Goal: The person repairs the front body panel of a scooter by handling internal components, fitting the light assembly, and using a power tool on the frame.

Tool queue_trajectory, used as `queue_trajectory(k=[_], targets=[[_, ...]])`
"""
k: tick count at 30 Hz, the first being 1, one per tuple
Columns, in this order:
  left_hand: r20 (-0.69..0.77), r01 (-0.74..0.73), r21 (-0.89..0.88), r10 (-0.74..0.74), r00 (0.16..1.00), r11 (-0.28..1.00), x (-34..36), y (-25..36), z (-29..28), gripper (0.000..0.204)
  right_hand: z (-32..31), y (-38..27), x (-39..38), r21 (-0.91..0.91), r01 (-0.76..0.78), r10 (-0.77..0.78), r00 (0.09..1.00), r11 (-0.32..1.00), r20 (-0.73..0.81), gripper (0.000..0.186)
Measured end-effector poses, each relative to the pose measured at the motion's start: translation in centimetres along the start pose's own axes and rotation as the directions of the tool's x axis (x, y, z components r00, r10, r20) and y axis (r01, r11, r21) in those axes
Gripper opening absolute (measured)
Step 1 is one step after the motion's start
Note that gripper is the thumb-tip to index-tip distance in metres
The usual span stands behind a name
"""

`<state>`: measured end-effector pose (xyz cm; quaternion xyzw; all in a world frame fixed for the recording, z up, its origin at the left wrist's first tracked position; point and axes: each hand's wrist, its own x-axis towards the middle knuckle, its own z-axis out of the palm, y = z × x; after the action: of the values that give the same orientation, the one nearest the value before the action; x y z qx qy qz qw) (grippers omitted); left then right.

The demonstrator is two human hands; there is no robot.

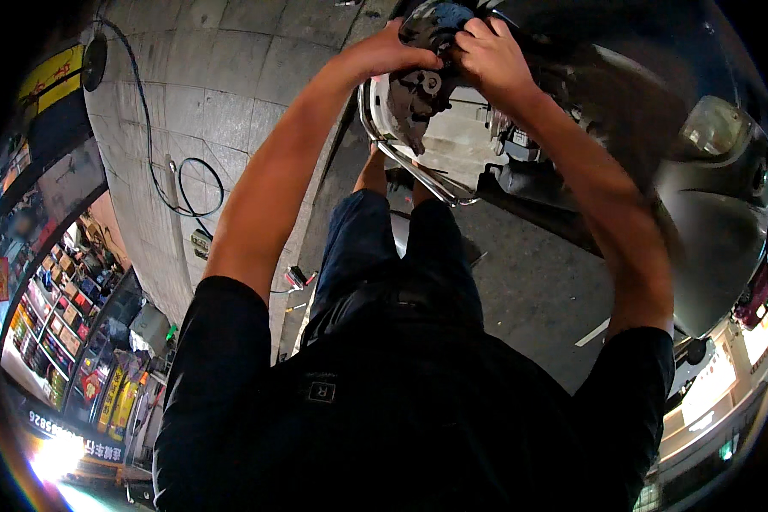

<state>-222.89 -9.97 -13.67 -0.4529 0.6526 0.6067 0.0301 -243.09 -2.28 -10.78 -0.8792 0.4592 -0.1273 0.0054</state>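
At the far edge, my left hand (391,53) grips the near left side of a dark rounded part (435,27) on an opened-up vehicle. Its thumb lies stretched along the part, while the other fingers are mostly hidden. Across from it, my right hand (493,61) has its fingers curled in against the same part; what they pinch, if anything, is hidden. Just below both hands sits a dirty brown metal mechanism (418,94) with a round boss. A bent silver tube rail (427,177) curves round beneath it, in front of my legs.
To the right stands a dark vehicle body with a headlight (712,125). A black hose (151,145) loops over the paved ground at left. A small red-and-black tool (295,277) lies by my leg. Stocked shop shelves (55,316) stand at far left.
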Motion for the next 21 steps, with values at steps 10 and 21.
queue_trajectory(k=[10,21], targets=[[-0.251,0.016,0.221,0.041,0.967,0.975,1.4,0.9,1.0,0.106,1.6,0.2,-0.3,-0.078,-0.112,0.124,0.977,0.991,0.175,0.031],[-0.214,0.244,0.485,-0.157,0.964,0.839,2.7,0.7,1.0,0.101,2.1,-4.3,-1.3,0.172,-0.397,0.419,0.901,0.901,-0.113,0.037]])
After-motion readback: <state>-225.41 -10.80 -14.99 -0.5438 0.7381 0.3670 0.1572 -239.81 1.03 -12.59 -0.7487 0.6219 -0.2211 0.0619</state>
